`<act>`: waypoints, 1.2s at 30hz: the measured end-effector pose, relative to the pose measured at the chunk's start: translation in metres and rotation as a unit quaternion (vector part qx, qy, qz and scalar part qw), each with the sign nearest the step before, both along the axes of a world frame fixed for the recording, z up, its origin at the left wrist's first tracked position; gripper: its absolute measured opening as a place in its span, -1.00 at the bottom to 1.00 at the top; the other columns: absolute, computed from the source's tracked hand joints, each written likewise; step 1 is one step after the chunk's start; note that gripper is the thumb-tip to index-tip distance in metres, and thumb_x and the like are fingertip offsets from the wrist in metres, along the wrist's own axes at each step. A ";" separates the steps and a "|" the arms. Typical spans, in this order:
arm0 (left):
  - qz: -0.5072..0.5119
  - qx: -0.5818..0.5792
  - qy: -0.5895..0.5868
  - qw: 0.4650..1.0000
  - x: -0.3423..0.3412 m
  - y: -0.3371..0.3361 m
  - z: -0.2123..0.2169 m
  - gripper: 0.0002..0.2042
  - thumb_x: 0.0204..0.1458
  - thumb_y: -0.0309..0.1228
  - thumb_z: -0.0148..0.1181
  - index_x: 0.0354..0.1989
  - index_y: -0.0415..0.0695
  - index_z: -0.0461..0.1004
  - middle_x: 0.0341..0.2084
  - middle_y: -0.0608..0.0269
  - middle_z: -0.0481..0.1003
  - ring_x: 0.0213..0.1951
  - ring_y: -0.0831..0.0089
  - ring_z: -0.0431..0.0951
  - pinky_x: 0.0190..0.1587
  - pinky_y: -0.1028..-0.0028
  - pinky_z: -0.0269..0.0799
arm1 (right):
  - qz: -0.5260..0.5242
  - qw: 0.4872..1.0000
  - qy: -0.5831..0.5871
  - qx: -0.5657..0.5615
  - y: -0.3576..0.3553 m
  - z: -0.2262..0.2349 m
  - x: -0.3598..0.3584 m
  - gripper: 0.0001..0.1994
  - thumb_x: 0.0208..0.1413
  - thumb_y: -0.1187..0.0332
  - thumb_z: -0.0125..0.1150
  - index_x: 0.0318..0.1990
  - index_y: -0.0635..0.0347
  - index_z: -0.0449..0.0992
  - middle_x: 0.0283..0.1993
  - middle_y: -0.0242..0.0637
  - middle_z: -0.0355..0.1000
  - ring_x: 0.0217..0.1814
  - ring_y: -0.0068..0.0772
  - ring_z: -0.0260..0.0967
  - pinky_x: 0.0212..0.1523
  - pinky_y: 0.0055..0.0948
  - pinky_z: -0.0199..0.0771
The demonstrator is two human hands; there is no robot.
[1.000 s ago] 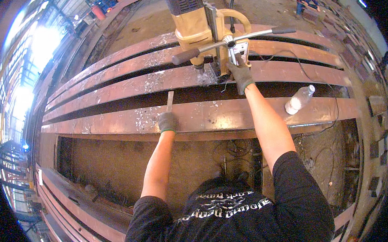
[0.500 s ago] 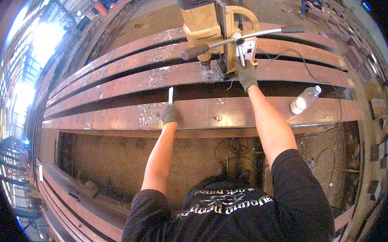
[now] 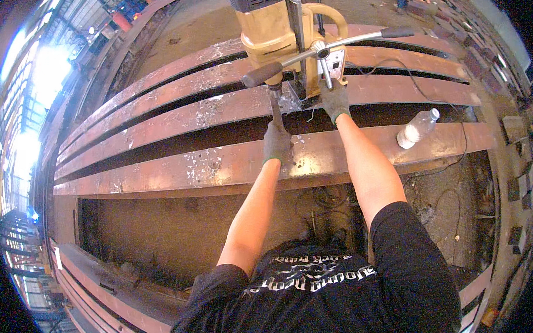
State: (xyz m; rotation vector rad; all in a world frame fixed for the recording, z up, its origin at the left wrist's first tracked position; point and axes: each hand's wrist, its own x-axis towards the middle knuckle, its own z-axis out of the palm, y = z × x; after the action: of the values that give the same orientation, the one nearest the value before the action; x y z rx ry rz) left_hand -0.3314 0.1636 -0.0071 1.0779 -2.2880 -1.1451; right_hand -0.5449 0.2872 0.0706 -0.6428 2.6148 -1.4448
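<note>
A yellow magnetic drill press (image 3: 266, 44) with a dark motor top stands on a rust-brown steel beam (image 3: 221, 108). My right hand (image 3: 336, 102), in a grey-green glove, is closed round the end of the lowest spoke of its feed handle (image 3: 325, 71). My gloved left hand (image 3: 277, 143) grips a narrow flat metal strip (image 3: 276, 112), held upright over the gap between two beams. The strip's far end reaches the drill's chuck and bit (image 3: 274, 88); whether it touches them I cannot tell. Pale flecks and shavings lie around the drill's base.
A clear plastic bottle (image 3: 417, 130), partly filled, stands on the nearest beam (image 3: 231, 165) to the right. A dark cable (image 3: 413, 77) trails across the beams. Dark gaps separate the parallel beams. Another person (image 3: 417, 5) is at the far right, partly in view.
My left hand has moved right and forward, bringing the strip from over the nearest beam up to the drill's bit. My right hand stays on the feed handle.
</note>
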 end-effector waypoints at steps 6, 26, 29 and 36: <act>0.067 -0.014 -0.011 0.998 -0.003 0.026 0.065 -0.75 0.30 -0.34 -0.05 -0.02 -0.24 0.42 -0.20 -0.36 0.59 -0.09 -0.33 0.58 -0.06 -0.15 0.46 | -0.027 0.999 0.023 -0.003 0.013 -0.005 -0.007 -0.52 0.28 -0.10 0.12 -0.04 0.16 0.61 -0.09 0.10 0.61 0.01 0.20 0.56 0.03 0.06 0.52; -0.308 -0.128 -0.154 0.930 0.033 -0.107 -0.054 -0.66 0.26 -0.22 0.00 0.03 -0.19 0.52 -0.10 -0.15 0.62 -0.03 -0.14 0.62 -0.01 0.04 0.50 | -0.021 0.999 0.031 -0.025 -0.005 0.019 0.016 -0.57 0.27 0.02 0.18 -0.04 0.26 0.59 -0.16 0.10 0.62 -0.07 0.16 0.59 -0.09 -0.03 0.54; -0.372 -0.126 -0.227 0.891 0.044 -0.091 -0.033 -0.68 0.20 -0.23 0.06 -0.07 -0.21 0.57 -0.14 -0.17 0.62 -0.09 -0.15 0.64 -0.03 0.07 0.51 | -0.006 1.000 -0.016 -0.018 0.009 0.031 0.023 -0.58 0.28 0.02 0.19 -0.05 0.27 0.59 -0.17 0.08 0.62 -0.11 0.11 0.60 -0.10 -0.07 0.54; -0.114 -0.012 -0.138 0.984 0.135 -0.026 0.018 -0.71 0.25 -0.22 0.07 -0.21 -0.23 0.54 -0.30 -0.20 0.60 -0.21 -0.17 0.62 -0.13 0.00 0.48 | -0.027 0.997 0.077 -0.015 0.012 -0.006 -0.008 -0.54 0.28 -0.01 0.16 -0.05 0.30 0.58 -0.26 0.10 0.60 -0.17 0.07 0.61 -0.15 -0.06 0.53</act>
State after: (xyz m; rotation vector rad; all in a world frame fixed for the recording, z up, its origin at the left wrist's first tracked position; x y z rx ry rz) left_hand -0.1961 0.1377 0.0107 1.0419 -2.6929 -1.1036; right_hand -0.5526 0.2996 0.0648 -0.7203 2.7516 -1.5090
